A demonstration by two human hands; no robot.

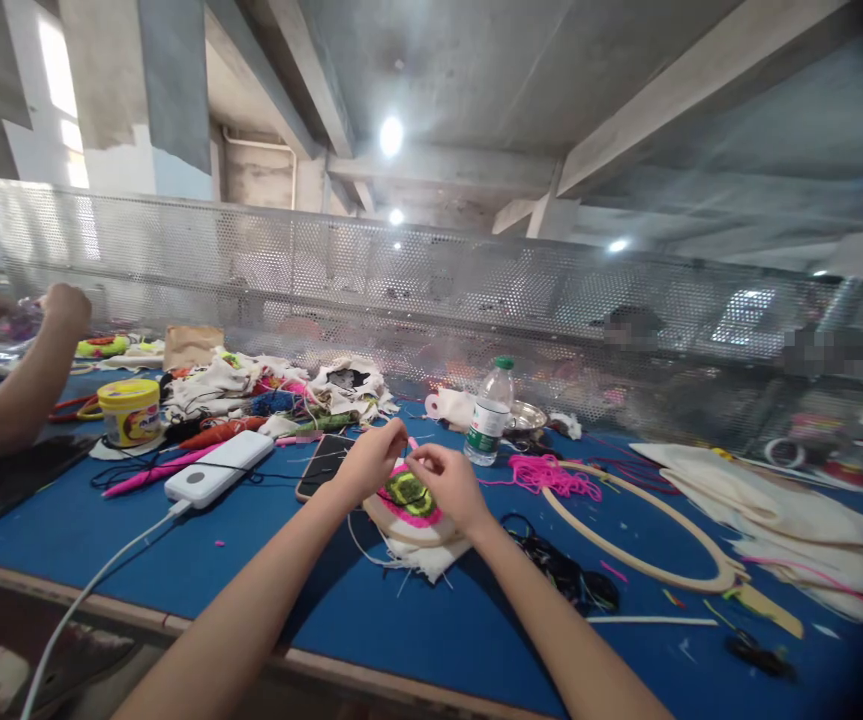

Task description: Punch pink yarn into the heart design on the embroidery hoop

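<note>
The left hand (371,462) and right hand (452,490) meet above a small hoop (431,536), fingers bent in and tips nearly together; a pink bit (413,442) shows between them, though I cannot tell which hand grips it, or how firmly. The hoop lies on the blue table (176,580) in front of the person, partly covered by the right hand, its patch (405,490) worked in green and pink, with frayed white cloth (431,565) sticking out at the near side. Just left of it lies a phone (317,470), and further left a white box (221,468) with a cable (93,590) and a yellow-lidded tub (129,412). Scraps (213,388) are heaped behind. A bottle (488,418) stands upright beyond the right hand, near pink yarn (555,478) that touches a large hoop (727,575). Black yarn (570,578) lies beside the right forearm. At far left, a co-worker's hand (67,305) is raised over the table
</note>
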